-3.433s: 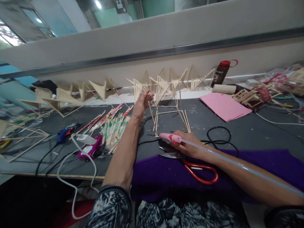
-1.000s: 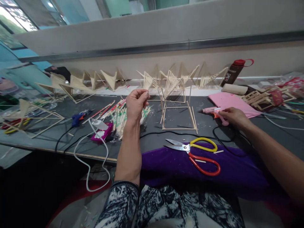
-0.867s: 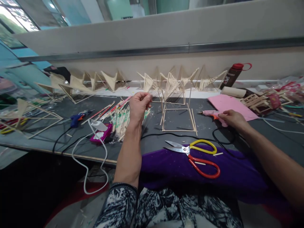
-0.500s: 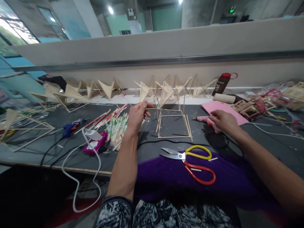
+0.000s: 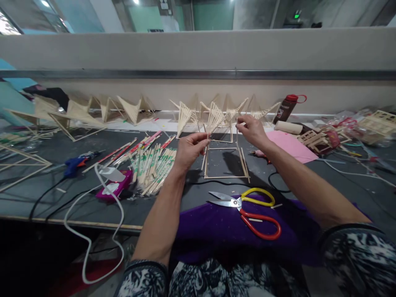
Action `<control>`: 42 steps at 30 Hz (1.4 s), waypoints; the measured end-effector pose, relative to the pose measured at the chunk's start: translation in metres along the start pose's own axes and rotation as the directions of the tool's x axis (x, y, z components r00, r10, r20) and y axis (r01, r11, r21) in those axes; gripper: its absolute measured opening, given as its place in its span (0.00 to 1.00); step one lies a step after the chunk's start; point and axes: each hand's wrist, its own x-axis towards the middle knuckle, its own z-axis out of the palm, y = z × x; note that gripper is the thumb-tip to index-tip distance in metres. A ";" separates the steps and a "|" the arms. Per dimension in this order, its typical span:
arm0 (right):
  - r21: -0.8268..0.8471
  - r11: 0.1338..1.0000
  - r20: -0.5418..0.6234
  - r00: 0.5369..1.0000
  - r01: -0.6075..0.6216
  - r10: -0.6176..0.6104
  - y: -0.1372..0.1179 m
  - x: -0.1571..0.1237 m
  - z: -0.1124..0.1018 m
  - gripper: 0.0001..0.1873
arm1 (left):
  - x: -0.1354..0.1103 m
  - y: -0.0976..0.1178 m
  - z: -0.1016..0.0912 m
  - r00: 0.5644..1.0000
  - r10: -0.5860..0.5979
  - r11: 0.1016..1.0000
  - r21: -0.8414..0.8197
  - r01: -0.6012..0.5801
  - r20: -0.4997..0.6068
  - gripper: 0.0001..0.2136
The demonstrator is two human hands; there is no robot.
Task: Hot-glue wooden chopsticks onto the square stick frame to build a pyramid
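No wording can be read with certainty. Green print is carried by the wrapped wooden sticks (image 5: 152, 164) on the desk (image 5: 258, 170), but its characters are too small to be made out. A pale label (image 5: 279, 112) is borne by the red-capped bottle (image 5: 286, 107), its lettering blurred. A lit green sign (image 5: 297, 15) is seen in the background, its marking likewise too small to be deciphered.

You had dim, cool light: lamps (image 5: 136, 2) shone beyond the wall (image 5: 185, 53), and a window (image 5: 8, 24) over its left end glared white. Soft shadows lay on the table (image 5: 260, 177) in front of the wall; farthest from it, lens distortion stretched your right sleeve (image 5: 359, 255).
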 end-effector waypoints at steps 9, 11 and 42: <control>0.000 1.000 0.038 0.999 0.011 -0.011 -0.010 -0.001 0.007 0.07 | 0.000 -0.008 0.010 0.998 0.054 0.998 -0.032 -0.053 0.034 0.20; -0.002 1.000 0.057 0.998 -0.003 0.003 -0.010 -0.002 0.007 0.08 | 0.000 -0.009 0.010 0.997 0.064 0.998 -0.026 -0.063 0.037 0.22; 0.004 0.999 0.118 0.992 -0.037 0.036 -0.015 -0.008 0.008 0.10 | 0.000 -0.010 0.020 0.994 0.105 0.987 0.124 -0.104 -0.002 0.25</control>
